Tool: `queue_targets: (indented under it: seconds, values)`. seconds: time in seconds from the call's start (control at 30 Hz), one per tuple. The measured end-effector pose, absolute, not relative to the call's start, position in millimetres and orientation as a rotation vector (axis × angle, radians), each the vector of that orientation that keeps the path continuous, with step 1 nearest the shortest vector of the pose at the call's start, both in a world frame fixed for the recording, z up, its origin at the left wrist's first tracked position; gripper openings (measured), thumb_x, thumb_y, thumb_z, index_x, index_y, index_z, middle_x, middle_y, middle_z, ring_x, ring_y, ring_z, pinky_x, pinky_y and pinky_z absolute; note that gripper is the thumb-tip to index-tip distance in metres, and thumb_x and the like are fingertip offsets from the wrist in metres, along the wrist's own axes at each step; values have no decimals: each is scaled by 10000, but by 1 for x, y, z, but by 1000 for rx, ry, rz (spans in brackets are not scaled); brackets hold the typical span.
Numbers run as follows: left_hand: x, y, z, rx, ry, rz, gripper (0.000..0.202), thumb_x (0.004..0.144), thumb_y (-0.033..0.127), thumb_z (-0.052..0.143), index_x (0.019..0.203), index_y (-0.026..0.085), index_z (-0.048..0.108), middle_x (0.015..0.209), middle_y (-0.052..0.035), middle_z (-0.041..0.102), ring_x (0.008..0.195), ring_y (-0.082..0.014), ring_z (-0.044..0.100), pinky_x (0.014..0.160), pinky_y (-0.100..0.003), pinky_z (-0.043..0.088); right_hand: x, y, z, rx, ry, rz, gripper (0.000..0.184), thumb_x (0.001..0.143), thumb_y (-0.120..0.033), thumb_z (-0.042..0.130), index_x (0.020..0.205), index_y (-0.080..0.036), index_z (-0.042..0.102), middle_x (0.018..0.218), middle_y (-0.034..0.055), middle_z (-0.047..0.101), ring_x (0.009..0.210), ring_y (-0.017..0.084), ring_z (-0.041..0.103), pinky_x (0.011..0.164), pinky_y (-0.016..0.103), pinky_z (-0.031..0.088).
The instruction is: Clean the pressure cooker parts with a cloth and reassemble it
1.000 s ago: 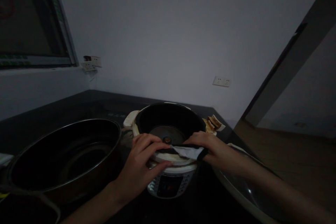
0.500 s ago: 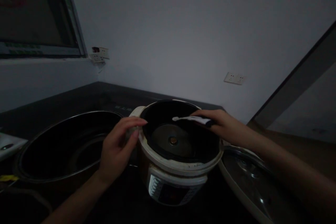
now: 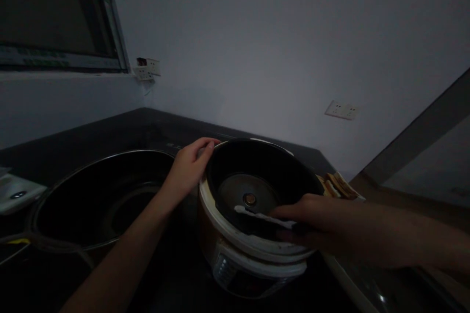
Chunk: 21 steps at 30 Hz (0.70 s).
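Note:
An electric cooker [image 3: 257, 249] with a white rim stands lidless in front of me. A round metal plate with a brassy centre shows at the bottom of its dark inside. My left hand [image 3: 194, 161] grips its upper left edge, fingers over the side handle area. Over the front right of the opening, my right hand [image 3: 312, 220] is closed on a thin white cloth-like piece [image 3: 260, 215]. The piece stretches left from the fingers, close to the front inner wall; dim light hides its exact kind and whether it touches.
Left of the cooker is a large dark pan [image 3: 110, 156]. A glass lid [image 3: 367, 283] lies at the right, partly under my right forearm. Brown-and-white parts [image 3: 340, 186] sit behind my right wrist. Wall sockets [image 3: 341, 110] are at the back, with a window [image 3: 55, 10] on the left.
My left hand has moved up and closed on the cooker's edge. My right hand has brought the white piece from the opening's back towards its front. The view has shifted slightly.

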<state>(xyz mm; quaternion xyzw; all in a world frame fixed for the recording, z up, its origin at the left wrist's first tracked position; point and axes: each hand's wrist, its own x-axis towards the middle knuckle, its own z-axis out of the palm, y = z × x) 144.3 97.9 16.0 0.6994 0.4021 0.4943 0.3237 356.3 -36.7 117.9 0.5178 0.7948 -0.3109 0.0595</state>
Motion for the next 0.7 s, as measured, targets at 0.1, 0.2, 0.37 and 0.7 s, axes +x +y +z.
queue_targets:
  seconds: [0.1, 0.2, 0.37, 0.7]
  values:
    - [145, 101, 17, 1943, 1114, 1250, 371, 928, 427, 426, 1049, 187, 682, 1058, -65, 717, 985, -230, 643, 882, -361, 473, 361, -30, 129, 1571, 2243, -1001, 384, 916, -466, 464, 1103, -212, 684, 948, 49, 714, 838, 203, 662, 722, 272, 480]
    - [144, 101, 19, 2011, 1128, 1224, 397, 944, 445, 388, 1058, 200, 679, 1044, -56, 721, 973, -229, 646, 851, -350, 468, 362, -14, 137, 1564, 2098, -1210, 516, 910, -580, 397, 1054, -196, 709, 956, 60, 712, 899, 227, 658, 804, 310, 494]
    - [143, 102, 20, 2113, 1158, 1146, 406, 957, 450, 362, 1052, 205, 672, 1025, -49, 719, 962, -236, 646, 846, -362, 462, 357, 20, 125, 1569, 1875, -1409, 782, 906, -690, 171, 987, -147, 727, 914, 80, 703, 864, 213, 657, 827, 318, 504]
    - [143, 105, 19, 2165, 1133, 1158, 391, 965, 408, 354, 1069, 193, 663, 1052, -53, 710, 976, -225, 640, 866, -360, 458, 337, 25, 119, 1627, 1928, -1503, 411, 927, -395, 400, 1149, -158, 652, 1166, 65, 638, 1118, 200, 578, 927, 280, 465]
